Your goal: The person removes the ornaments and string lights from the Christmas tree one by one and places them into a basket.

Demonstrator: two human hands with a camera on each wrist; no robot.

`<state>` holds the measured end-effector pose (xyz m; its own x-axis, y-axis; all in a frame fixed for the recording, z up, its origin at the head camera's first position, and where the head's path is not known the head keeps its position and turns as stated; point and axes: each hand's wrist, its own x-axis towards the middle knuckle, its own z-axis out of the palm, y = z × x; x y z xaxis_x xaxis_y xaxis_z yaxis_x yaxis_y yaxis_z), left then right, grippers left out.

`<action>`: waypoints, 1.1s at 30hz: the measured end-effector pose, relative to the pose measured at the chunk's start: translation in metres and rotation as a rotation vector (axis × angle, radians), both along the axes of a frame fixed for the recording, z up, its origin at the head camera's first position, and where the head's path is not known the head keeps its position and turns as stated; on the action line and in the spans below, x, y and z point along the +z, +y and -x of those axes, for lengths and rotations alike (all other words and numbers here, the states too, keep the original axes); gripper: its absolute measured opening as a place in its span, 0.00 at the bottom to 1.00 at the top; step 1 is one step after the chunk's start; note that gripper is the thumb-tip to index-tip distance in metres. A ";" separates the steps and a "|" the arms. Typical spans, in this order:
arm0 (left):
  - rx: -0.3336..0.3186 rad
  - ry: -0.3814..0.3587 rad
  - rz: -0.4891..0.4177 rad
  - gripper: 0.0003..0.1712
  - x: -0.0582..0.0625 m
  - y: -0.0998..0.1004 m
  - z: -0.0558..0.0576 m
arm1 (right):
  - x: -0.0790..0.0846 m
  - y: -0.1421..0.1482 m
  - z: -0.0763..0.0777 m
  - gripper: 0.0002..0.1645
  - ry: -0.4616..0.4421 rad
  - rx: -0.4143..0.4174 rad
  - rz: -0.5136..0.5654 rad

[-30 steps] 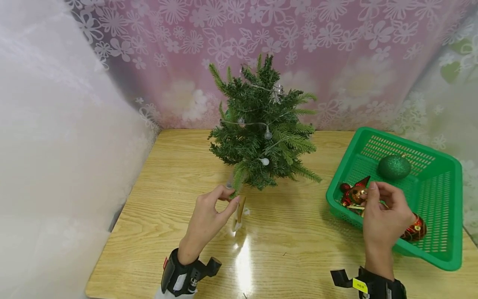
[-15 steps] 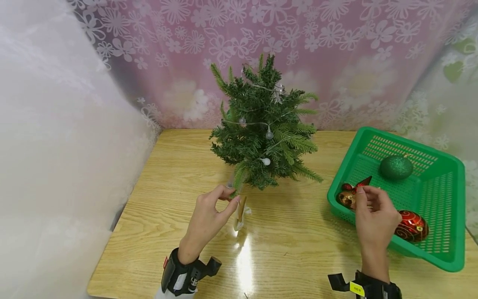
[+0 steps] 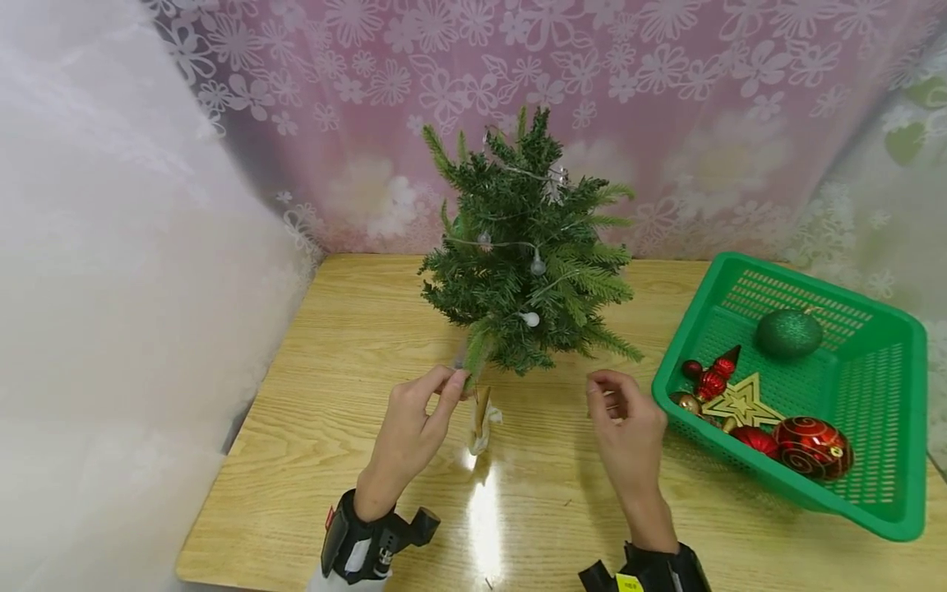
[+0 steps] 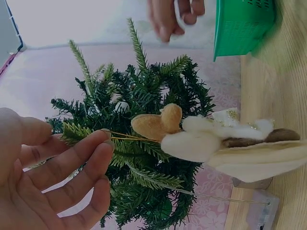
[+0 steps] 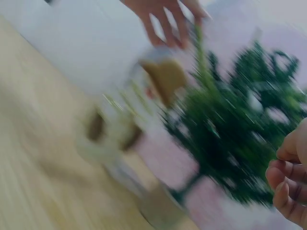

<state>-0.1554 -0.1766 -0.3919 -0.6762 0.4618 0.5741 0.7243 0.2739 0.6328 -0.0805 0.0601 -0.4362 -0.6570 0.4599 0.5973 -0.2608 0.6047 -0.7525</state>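
My left hand (image 3: pixel 410 432) pinches the tip of a low branch (image 3: pixel 478 352) on a small artificial Christmas tree (image 3: pixel 518 247). At its index fingertip runs a gold string (image 4: pixel 134 137), from which a plush ornament (image 4: pixel 189 143) in white, cream and brown hangs below the branch. Seen from the head, that ornament is nearly edge-on. To the right of the tree, my right hand (image 3: pixel 629 427) is over the table with fingers loosely curled; no object shows between them. The right wrist view is blurred, with the fingers (image 5: pixel 288 179) at its right edge.
A green basket (image 3: pixel 913 411) stands at the right, holding a gold star (image 3: pixel 742 401), a green ball (image 3: pixel 788 334), a red patterned ball (image 3: pixel 814 448) and smaller red ornaments. Clear bulbs (image 3: pixel 538 265) on a wire wind round the tree. A pink floral curtain (image 3: pixel 370 107) hangs behind.
My right hand has moved left from over the basket to the table near the tree, uncovering the gold star. The left hand stays at the branch tip, while the hanging ornament has turned slightly.
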 end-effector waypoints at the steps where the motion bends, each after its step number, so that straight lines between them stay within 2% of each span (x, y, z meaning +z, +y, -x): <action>1: 0.003 -0.006 0.002 0.08 0.000 0.000 0.000 | 0.000 -0.009 0.003 0.08 -0.024 0.048 0.009; 4: -0.001 -0.027 0.008 0.06 0.000 -0.001 -0.002 | 0.003 -0.034 0.012 0.07 -0.112 0.203 0.072; 7: -0.010 -0.032 0.007 0.06 0.000 -0.002 -0.002 | 0.012 -0.055 0.021 0.09 -0.213 0.318 0.078; 11: -0.006 -0.022 -0.003 0.06 0.000 -0.001 -0.002 | 0.022 -0.074 0.029 0.10 -0.272 0.394 0.018; 17: 0.004 -0.014 -0.019 0.07 -0.002 0.000 0.000 | 0.028 -0.083 0.030 0.05 -0.267 0.396 0.069; 23: -0.033 -0.029 -0.058 0.21 -0.003 0.001 0.003 | 0.032 -0.082 0.027 0.05 -0.237 0.404 0.142; 26: -0.048 -0.040 -0.077 0.25 -0.003 0.000 0.003 | 0.034 -0.081 0.025 0.05 -0.205 0.394 0.167; 30: -0.048 -0.060 -0.096 0.22 -0.005 0.000 0.003 | 0.038 -0.080 0.023 0.06 -0.143 0.380 0.187; 33: -0.035 -0.067 -0.099 0.16 -0.006 0.000 0.002 | 0.041 -0.081 0.020 0.05 -0.088 0.409 0.149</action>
